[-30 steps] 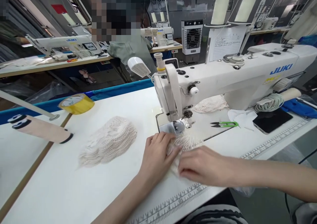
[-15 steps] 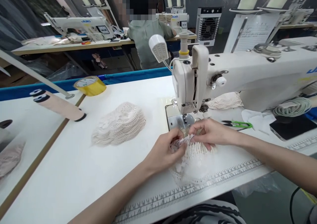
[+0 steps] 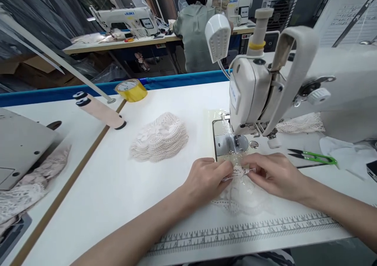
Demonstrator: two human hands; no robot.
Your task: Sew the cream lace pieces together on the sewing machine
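Pinched between both my left hand (image 3: 206, 178) and right hand (image 3: 275, 174), the lace piece (image 3: 240, 191) lies at six o'clock from the sewing machine (image 3: 265, 85); a lace stack (image 3: 160, 137) sits at ten o'clock.

Cream openwork lace pieces (image 3: 160, 138), yellow tape roll (image 3: 131, 90), green-handled snips (image 3: 315, 157), white table (image 3: 97, 195).

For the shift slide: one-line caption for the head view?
Left hand and right hand pinch a lace piece before the sewing machine; lace stack lies left.
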